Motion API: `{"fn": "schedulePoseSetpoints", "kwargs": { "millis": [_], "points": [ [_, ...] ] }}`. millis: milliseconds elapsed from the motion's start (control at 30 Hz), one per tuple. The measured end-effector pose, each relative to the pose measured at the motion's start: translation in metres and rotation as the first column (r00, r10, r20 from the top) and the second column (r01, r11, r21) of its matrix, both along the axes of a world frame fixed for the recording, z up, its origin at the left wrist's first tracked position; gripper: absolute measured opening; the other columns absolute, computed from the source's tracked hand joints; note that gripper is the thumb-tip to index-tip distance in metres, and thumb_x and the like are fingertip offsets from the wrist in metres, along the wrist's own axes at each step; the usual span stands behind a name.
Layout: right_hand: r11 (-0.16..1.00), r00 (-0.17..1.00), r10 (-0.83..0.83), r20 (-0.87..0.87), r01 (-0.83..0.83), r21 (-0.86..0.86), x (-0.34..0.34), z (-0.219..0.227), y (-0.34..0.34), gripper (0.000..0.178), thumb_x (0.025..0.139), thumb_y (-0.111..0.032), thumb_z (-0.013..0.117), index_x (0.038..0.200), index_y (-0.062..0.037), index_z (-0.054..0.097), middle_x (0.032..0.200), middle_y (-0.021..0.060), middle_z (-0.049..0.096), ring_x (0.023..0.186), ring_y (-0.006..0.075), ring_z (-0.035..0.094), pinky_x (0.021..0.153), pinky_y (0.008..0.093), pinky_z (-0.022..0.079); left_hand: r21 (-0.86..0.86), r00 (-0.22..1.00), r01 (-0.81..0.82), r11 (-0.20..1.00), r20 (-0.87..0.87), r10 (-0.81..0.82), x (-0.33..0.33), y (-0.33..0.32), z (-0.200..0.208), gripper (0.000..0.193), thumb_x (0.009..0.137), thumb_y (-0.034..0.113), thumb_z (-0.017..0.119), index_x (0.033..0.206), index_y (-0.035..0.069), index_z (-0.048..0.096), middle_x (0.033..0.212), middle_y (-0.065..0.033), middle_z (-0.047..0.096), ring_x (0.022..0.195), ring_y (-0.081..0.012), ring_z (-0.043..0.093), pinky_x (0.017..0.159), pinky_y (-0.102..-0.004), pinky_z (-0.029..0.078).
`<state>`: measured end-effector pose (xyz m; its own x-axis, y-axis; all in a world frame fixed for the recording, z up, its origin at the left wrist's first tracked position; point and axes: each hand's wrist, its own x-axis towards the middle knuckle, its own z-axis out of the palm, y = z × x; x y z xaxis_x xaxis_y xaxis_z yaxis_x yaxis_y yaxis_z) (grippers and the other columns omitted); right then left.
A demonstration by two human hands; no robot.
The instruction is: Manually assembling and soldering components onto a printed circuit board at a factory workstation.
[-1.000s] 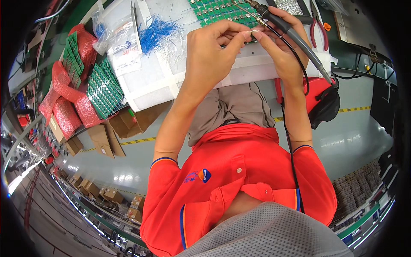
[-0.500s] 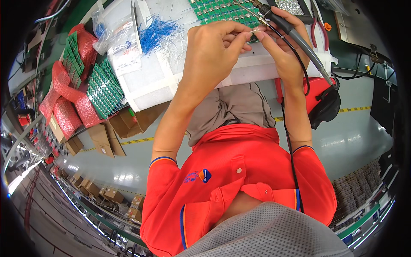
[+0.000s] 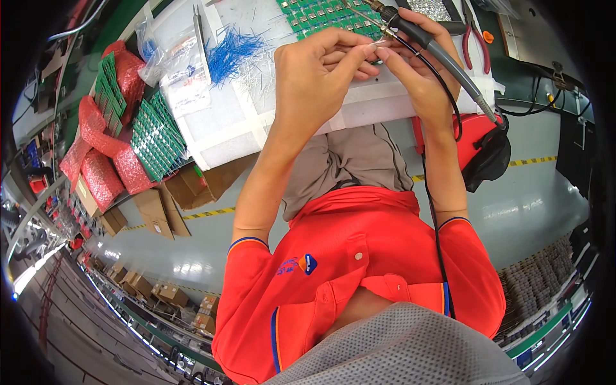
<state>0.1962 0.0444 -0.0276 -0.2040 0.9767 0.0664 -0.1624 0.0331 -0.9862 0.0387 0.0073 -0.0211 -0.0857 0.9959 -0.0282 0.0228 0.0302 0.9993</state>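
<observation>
Over the padded work surface, my left hand (image 3: 314,80) is closed, its thumb and fingertips pinching thin white wires (image 3: 380,43). My right hand (image 3: 427,86) meets it there, thumb and fingertip at the same wires. Across that right hand lies a soldering iron (image 3: 417,29) with a dark handle and a grey cable sleeve, its metal tip pointing up and left. A thin black tube (image 3: 420,54) runs alongside the iron. Just beyond my fingers is a sheet of small green circuit boards (image 3: 321,18). The wires' far ends are hidden by my fingers.
Loose blue wires (image 3: 234,56), white wires (image 3: 256,74) and metal tweezers (image 3: 201,42) lie to the left. Red-handled pliers (image 3: 475,45) lie right, near a tray of silvery shavings (image 3: 436,9). Green board stacks (image 3: 158,138) rest by pink bubble wrap (image 3: 99,176) at far left.
My left hand has shifted slightly left and up, its fingertips still by the right hand's. The right hand and soldering iron have moved a little up and left.
</observation>
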Motion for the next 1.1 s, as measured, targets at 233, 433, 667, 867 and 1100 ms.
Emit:
{"fn": "schedulePoseSetpoints", "kwargs": {
  "millis": [233,433,667,867,1100],
  "points": [
    [0.999,0.999,0.002,-0.044,0.000,0.051,0.001,-0.005,0.001,0.050,0.083,0.009,0.069,0.128,0.0049,0.050,0.099,0.0093,0.065,0.087,0.0131,0.066,0.078,0.0247,0.054,0.006,0.999,-0.017,1.000,-0.030,0.018,0.000,-0.003,-0.002,0.013,0.092,0.003,0.066,0.097,-0.008,0.070,0.082,-0.0137,0.075,0.072,-0.0181,0.075,0.062,-0.0256,0.060],
    [0.998,0.999,0.014,-0.048,-0.011,0.060,0.003,-0.004,0.001,0.052,0.083,0.008,0.070,0.130,0.0049,0.049,0.099,0.0104,0.065,0.088,0.0136,0.066,0.079,0.0252,0.054,-0.051,0.993,-0.017,0.999,-0.120,0.011,-0.001,-0.004,0.006,0.013,0.091,0.006,0.068,0.091,-0.006,0.069,0.074,-0.0112,0.073,0.063,-0.0151,0.072,0.056,-0.0250,0.056],
    [0.999,0.999,0.020,-0.032,-0.019,0.046,0.001,-0.002,0.001,0.051,0.083,0.008,0.070,0.129,0.0063,0.048,0.100,0.0117,0.066,0.089,0.0152,0.067,0.080,0.0259,0.055,0.035,0.944,-0.003,0.999,-0.331,0.014,0.001,-0.001,0.005,0.015,0.090,0.010,0.070,0.093,-0.005,0.069,0.075,-0.0110,0.072,0.059,-0.0134,0.068,0.053,-0.0241,0.051],
    [0.999,1.000,0.001,-0.028,0.001,0.054,0.001,-0.003,0.000,0.049,0.084,0.009,0.069,0.129,0.0058,0.049,0.101,0.0117,0.065,0.088,0.0145,0.066,0.078,0.0252,0.055,0.080,0.930,0.008,0.997,-0.368,0.022,0.000,0.000,0.009,0.013,0.088,0.009,0.070,0.086,-0.003,0.068,0.068,-0.0107,0.070,0.053,-0.0172,0.068,0.052,-0.0281,0.051],
    [0.999,1.000,-0.019,-0.003,0.019,0.049,-0.001,-0.001,0.001,0.050,0.084,0.008,0.070,0.129,0.0049,0.049,0.101,0.0099,0.064,0.088,0.0128,0.065,0.078,0.0246,0.054,0.262,0.911,-0.053,0.964,-0.382,0.154,0.000,0.003,-0.001,0.009,0.082,0.006,0.074,0.081,-0.001,0.068,0.068,-0.0070,0.063,0.053,-0.0126,0.055,0.051,-0.0277,0.042]
  ]
}}
